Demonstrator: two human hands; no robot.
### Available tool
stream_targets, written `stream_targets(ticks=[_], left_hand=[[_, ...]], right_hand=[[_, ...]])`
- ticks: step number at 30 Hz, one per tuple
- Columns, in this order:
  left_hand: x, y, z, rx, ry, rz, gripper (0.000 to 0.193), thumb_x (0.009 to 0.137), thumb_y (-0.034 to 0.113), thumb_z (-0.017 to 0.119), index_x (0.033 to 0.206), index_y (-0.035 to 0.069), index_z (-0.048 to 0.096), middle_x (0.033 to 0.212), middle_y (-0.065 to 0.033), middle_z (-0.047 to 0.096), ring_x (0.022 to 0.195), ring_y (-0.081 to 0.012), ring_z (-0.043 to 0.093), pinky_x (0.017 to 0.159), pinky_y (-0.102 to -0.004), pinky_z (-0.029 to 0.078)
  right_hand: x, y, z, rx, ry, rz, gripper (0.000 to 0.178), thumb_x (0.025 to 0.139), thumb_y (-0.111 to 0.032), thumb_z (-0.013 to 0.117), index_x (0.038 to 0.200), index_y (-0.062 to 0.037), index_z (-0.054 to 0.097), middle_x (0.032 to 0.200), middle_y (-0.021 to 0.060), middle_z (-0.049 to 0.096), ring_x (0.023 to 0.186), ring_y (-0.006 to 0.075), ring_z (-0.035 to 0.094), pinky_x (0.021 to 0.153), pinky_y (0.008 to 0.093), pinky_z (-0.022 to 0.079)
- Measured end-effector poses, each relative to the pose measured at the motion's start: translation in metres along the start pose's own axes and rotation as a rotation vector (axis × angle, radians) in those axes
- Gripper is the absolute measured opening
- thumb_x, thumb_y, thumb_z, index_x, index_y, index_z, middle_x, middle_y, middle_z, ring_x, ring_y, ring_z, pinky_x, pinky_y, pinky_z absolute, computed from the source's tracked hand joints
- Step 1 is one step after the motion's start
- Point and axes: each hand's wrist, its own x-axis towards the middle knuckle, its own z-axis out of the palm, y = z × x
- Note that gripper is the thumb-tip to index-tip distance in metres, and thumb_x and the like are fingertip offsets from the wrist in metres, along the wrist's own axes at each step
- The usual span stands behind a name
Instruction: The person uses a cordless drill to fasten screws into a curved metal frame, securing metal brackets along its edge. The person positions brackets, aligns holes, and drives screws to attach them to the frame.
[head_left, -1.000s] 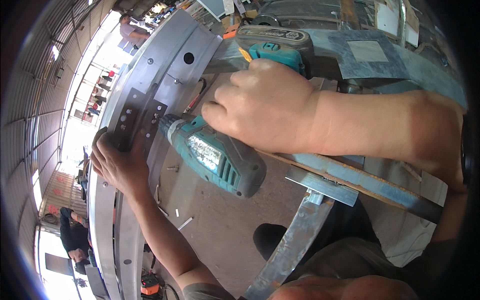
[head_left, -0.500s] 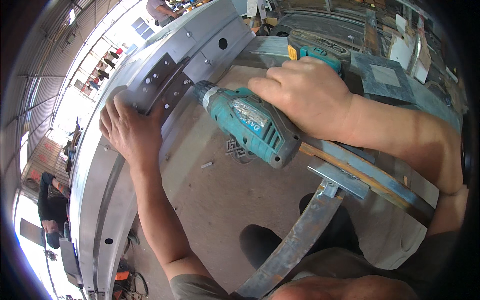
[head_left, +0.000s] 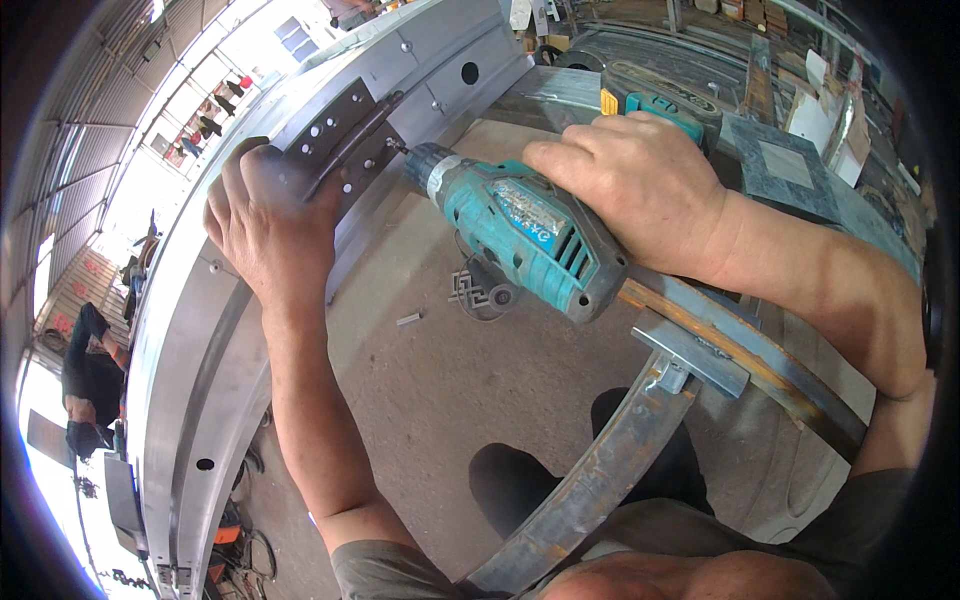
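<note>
A dark hinge with several holes and a rod-like barrel lies against the side of a long silvery metal beam. My left hand is closed over the hinge's near end, thumb on its lower leaf and fingers over the upper part. In my right hand is a teal and black cordless drill, gripped by its handle and pointing left. The drill's tip meets a small screw-like piece at the far corner of the hinge's lower leaf; whether it has entered the metal cannot be made out.
A rusty steel bar with a welded flat plate stands close before my body. Behind my right hand lies a dark square frame. At the far left another person bends by the beam. A small metal piece lies below.
The whole view has shifted slightly, so beam, hinge and drill appear a little farther up and right. Drill and both hands keep nearly the same place on the hinge.
</note>
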Motion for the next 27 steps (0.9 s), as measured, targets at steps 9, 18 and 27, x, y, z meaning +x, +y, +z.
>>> stream_targets(ticks=[9,18,27], left_hand=[[-0.0007,-0.0013,0.0054,-0.008,0.063,0.051,0.062,0.070,0.035,0.093,0.117,0.012,0.060,0.121,-0.0049,0.062,0.117,-0.0284,0.056,0.108,-0.0440,0.037],[-0.0019,-0.0038,0.0078,-0.007,0.071,0.050,0.064,0.069,0.037,0.092,0.118,0.011,0.060,0.122,-0.0052,0.062,0.118,-0.0287,0.056,0.108,-0.0444,0.036],[-0.0017,-0.0035,0.0021,-0.023,0.041,0.050,0.065,0.071,0.037,0.092,0.121,0.010,0.062,0.124,-0.0076,0.064,0.121,-0.0310,0.056,0.109,-0.0468,0.038]], right_hand=[[0.0003,-0.0003,-0.0042,0.018,-0.016,0.019,0.019,0.085,-0.004,0.068,0.104,-0.0067,0.066,0.084,0.0088,0.070,0.082,0.0256,0.074,0.071,0.0390,0.061],[0.0002,-0.0008,-0.0023,0.025,-0.012,0.025,0.018,0.086,-0.004,0.067,0.104,-0.0071,0.067,0.085,0.0091,0.071,0.083,0.0262,0.074,0.072,0.0398,0.061],[-0.0017,-0.0003,-0.0035,0.155,-0.075,0.087,0.036,0.077,-0.008,0.079,0.110,-0.0082,0.064,0.096,0.0093,0.072,0.092,0.0299,0.073,0.078,0.0432,0.060]])
